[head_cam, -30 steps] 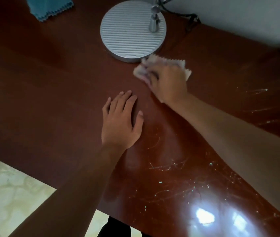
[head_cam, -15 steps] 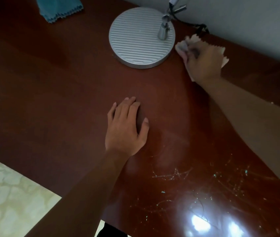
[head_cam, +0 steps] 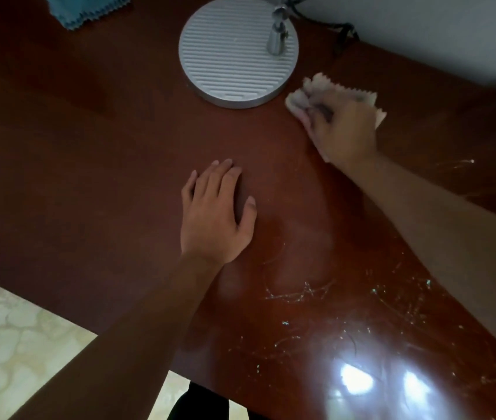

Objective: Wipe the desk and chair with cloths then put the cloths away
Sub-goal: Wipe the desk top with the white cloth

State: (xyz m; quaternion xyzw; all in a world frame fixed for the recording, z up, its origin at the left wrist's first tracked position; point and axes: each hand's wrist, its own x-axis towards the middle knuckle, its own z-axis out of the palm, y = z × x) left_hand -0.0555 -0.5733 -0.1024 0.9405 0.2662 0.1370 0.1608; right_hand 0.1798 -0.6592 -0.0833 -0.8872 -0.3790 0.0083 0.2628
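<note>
The dark red-brown desk (head_cam: 89, 165) fills most of the view, scratched and glossy at the near right. My right hand (head_cam: 343, 128) presses a pale pink cloth (head_cam: 301, 98) with zigzag edges flat on the desk, just right of the lamp base. My left hand (head_cam: 213, 216) lies flat on the desk in the middle, fingers apart, holding nothing. A blue cloth (head_cam: 86, 9) lies at the far left edge of the view. The chair is not in sight.
A round ribbed silver lamp base (head_cam: 234, 53) with its stem (head_cam: 277, 40) stands at the back, a black cable (head_cam: 340, 31) running behind it along the white wall (head_cam: 422, 28). Pale tiled floor (head_cam: 13, 338) shows past the desk's near-left edge.
My right hand swept the pink cloth from in front of the lamp base to the back right, then drew it a little nearer. My left hand stayed flat in place.
</note>
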